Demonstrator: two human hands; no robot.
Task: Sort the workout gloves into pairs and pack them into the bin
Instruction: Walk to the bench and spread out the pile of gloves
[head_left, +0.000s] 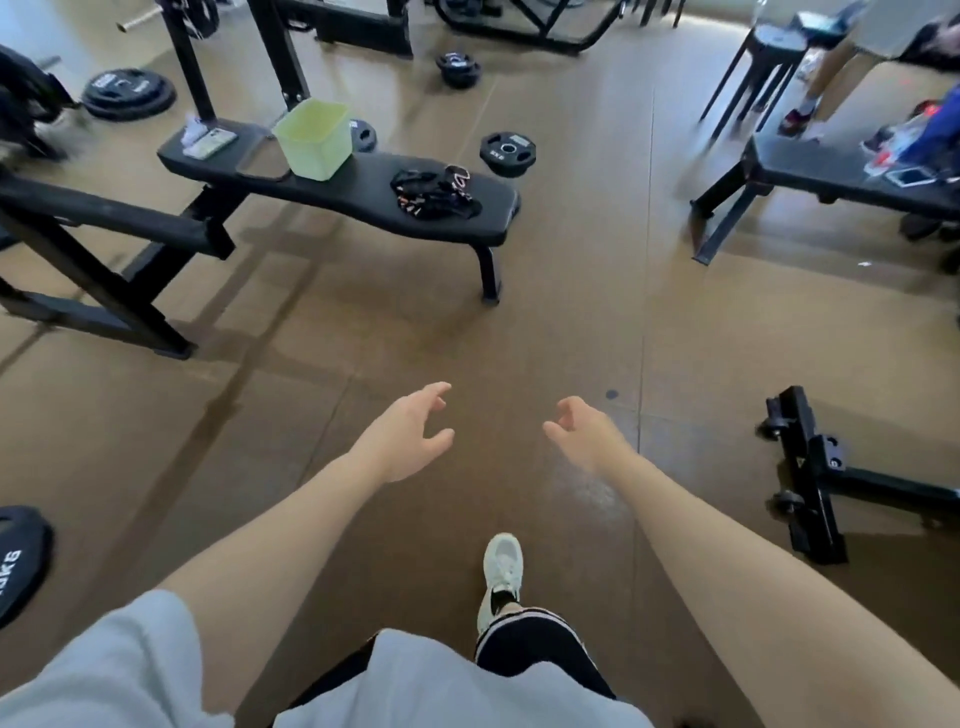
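Observation:
A heap of black workout gloves with pink and white trim lies on the right end of a black weight bench. A pale green plastic bin stands upright on the same bench, left of the gloves and apart from them. My left hand and my right hand reach forward over the brown floor, well short of the bench. Both have relaxed, spread fingers and hold nothing.
A phone lies on the bench's left end. Weight plates lie on the floor behind the bench and at the left edge. A second bench stands at the right, a black stand at lower right. A person's leg shows at the far right.

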